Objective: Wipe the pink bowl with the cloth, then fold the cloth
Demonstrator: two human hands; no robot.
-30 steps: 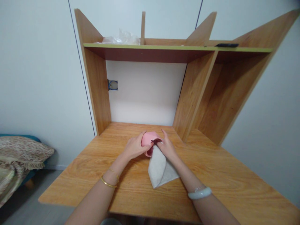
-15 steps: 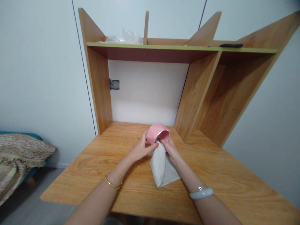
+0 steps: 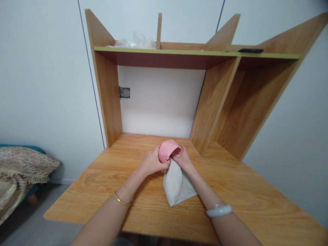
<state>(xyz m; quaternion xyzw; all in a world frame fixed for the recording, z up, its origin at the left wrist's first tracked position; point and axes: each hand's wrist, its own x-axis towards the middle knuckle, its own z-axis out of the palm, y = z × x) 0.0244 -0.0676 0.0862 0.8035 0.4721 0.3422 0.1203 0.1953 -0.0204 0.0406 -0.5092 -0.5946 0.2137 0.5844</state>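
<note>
A glossy pink faceted bowl is tilted on its side above the desk, its opening facing right and toward me. My left hand wraps around its left side, with the thumb near the lower rim. At the opening, my right hand grips a light grey cloth; some of its fingers are hidden by the rim. The upper end of the cloth goes into the bowl's mouth, while the rest hangs down onto the desk in folds.
The wooden desk has a hutch with a green-edged shelf above. On that shelf lie a clear plastic bag and a dark flat object. An uncovered wall socket box sits at back left. A patterned blanket lies at far left.
The bowl has moved slightly down and left, and has turned a little in my left hand. My right hand has shifted at the rim, its fingers now around the edge.
</note>
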